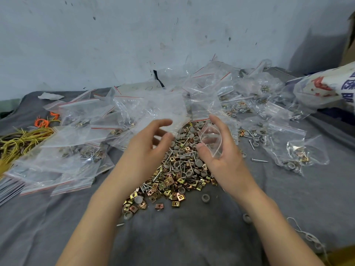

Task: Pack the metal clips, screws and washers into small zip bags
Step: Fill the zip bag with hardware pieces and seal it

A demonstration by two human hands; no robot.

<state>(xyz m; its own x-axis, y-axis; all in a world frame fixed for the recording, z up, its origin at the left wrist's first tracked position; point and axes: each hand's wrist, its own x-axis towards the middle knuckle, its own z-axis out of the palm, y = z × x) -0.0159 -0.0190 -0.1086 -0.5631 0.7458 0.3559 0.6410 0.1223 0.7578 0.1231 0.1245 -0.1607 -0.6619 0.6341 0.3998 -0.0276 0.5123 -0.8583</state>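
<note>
One empty zip bag is pinched between your right hand's thumb and fingers, just above the heap of clips, screws and washers. Your left hand curls by a blurred bag (gripping or not, I cannot tell); next, likely, spread the empty bag's mouth for filling.

shiny brass-toned metal clips, dull grey washers, glossy clear plastic bags, all on matt grey cloth.

pile: gold clips, screws, grey washers (all mixed), heaped | zip bag: clear, empty, in right hand
</note>
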